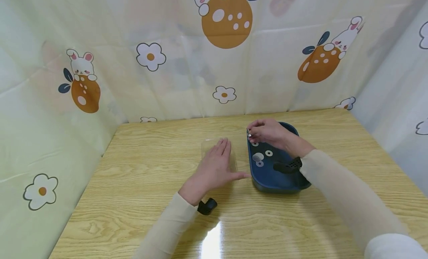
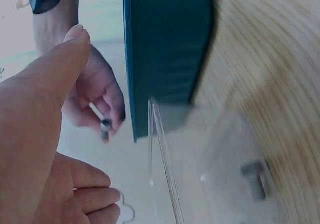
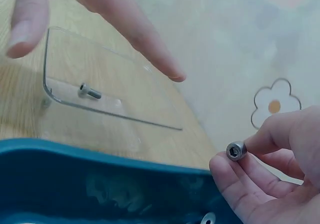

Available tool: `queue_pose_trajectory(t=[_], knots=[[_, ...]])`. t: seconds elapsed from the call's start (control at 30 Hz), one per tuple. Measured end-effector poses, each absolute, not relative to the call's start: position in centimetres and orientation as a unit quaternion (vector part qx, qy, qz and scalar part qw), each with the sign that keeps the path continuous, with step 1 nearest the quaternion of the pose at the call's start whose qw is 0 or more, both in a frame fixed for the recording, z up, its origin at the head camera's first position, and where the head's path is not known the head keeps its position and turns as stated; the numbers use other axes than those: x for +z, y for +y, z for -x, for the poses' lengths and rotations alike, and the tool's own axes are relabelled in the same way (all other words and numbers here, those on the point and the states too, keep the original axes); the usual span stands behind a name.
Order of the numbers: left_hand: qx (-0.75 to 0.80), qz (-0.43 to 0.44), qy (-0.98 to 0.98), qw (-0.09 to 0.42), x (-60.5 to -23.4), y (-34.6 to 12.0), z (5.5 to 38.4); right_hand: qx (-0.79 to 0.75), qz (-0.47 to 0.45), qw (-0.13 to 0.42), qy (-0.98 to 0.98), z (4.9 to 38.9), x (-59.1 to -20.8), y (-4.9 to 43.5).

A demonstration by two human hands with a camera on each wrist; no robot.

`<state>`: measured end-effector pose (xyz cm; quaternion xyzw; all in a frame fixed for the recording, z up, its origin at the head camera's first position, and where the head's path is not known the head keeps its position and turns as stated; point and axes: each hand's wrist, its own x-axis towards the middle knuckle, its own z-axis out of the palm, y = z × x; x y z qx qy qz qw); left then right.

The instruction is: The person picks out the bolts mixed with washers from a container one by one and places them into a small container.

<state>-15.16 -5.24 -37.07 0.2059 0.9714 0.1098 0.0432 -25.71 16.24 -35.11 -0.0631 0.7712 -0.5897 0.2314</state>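
My right hand (image 1: pixel 269 132) pinches a hex socket bolt (image 3: pixel 236 150) between thumb and fingertips, above the far left rim of a dark blue bin (image 1: pixel 277 189). In the right wrist view the bolt's socket head faces the camera. My left hand (image 1: pixel 214 168) hovers with straight fingers over a clear plastic box (image 3: pixel 65 103), its thumb pointing toward the bin. Another socket bolt (image 3: pixel 90 91) lies inside the box, also visible in the left wrist view. From the head view, the left hand hides most of the box.
Several flat washers (image 1: pixel 269 153) and a larger pale round piece (image 1: pixel 258 157) lie in the bin. The bin stands just right of the box on a wooden table (image 1: pixel 143 170). A patterned cloth (image 1: pixel 180 65) hangs behind and at both sides.
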Motion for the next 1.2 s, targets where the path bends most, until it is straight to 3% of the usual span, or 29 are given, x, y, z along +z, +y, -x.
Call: queue_pose_trajectory(t=[0.33, 1.2], knots=[[0.116, -0.177, 0.977, 0.040, -37.1, -8.3, 15.1, -0.573, 0.120, 0.241, 0.774, 25.1, -34.6, 13.8], [0.107, -0.160, 0.981, 0.028, -39.2, -12.2, 14.9, -0.484, 0.146, 0.288, 0.814, 23.7, -36.2, 6.3]])
